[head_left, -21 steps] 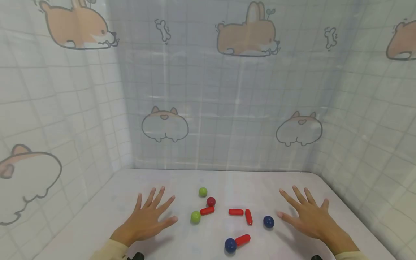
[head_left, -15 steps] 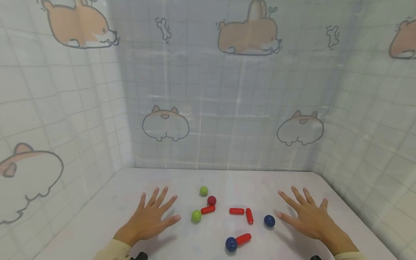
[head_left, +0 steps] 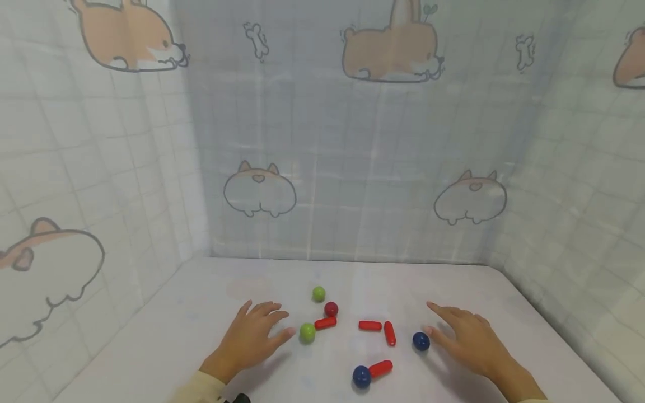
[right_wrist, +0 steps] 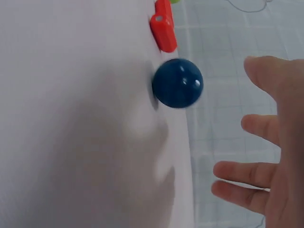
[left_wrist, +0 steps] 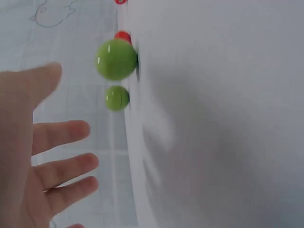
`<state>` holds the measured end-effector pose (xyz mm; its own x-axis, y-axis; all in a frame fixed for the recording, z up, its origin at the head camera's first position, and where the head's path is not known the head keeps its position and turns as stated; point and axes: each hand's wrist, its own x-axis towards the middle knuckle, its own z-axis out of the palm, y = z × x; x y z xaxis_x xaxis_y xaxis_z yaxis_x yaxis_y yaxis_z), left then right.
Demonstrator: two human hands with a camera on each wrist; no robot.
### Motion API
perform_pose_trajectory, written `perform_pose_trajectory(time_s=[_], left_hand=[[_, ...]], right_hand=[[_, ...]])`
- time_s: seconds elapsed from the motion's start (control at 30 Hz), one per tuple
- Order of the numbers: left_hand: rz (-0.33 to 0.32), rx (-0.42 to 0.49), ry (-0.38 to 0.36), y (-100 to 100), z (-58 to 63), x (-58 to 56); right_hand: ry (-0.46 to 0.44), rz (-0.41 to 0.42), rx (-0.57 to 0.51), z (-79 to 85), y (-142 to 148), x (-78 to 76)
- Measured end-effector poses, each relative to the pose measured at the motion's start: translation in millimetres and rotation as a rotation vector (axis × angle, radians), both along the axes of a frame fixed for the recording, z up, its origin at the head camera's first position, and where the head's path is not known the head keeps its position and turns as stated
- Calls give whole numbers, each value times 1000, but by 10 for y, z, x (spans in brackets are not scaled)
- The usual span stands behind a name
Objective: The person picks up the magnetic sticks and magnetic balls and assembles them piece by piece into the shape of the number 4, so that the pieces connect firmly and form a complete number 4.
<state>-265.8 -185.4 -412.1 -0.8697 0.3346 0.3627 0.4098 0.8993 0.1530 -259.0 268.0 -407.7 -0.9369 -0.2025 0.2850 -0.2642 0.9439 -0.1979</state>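
My left hand (head_left: 251, 340) hovers over the left side of the white table, fingers relaxed and bent a little, holding nothing. Nearest to it is a green ball (head_left: 307, 333), which the left wrist view shows apart from the thumb. A second green ball (head_left: 319, 294) lies farther back, near a dark red ball (head_left: 331, 309) and a red rod (head_left: 325, 323). On the other side my right hand (head_left: 471, 342) hangs above the table with loosely bent fingers. Its thumb is close to a blue ball (right_wrist: 178, 83); in the right wrist view they do not touch.
Two red rods, one lying crosswise (head_left: 370, 326) and one lengthwise (head_left: 390, 333), are mid-table. Closer to me, another blue ball (head_left: 361, 376) sits against a red rod (head_left: 381, 369). Curtain-like sheets (head_left: 327, 140) with dog drawings enclose the table (head_left: 227, 280) at the back and sides.
Both hands have gone from spread, straight fingers to relaxed, bent ones. The left hand has moved right, toward the near green ball. The balls and rods keep their arrangement; the head view shifts slightly.
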Motion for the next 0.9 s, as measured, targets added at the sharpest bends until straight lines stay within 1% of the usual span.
perform_pose_trajectory(time_s=[0.07, 0.2, 0.27, 0.37, 0.47, 0.57, 0.63, 0.67, 0.77, 0.9], left_hand=[[-28, 6, 57, 97, -14, -23], [-102, 43, 179, 295, 9, -105], [-137, 62, 225, 386, 23, -138], [-182, 82, 254, 513, 31, -156], [-211, 95, 247, 631, 37, -132], [-245, 123, 220, 737, 54, -100], [-269, 153, 182, 792, 59, -77], [-276, 172, 150, 812, 56, -65], [-283, 245, 23, 842, 28, -34], [-293, 384, -158, 850, -31, 5]], right_hand=[[-8, 3, -48, -33, -13, 18], [29, 3, -147, -59, -56, 24], [38, -2, -183, -51, -92, 22], [35, -14, -214, -26, -151, 27], [49, -17, -234, -9, -201, 37], [79, -14, -258, 10, -252, 54], [92, -1, -276, 29, -290, 71], [93, 4, -284, 37, -313, 80], [83, 34, -324, 50, -379, 104], [75, 98, -408, 35, -449, 132]])
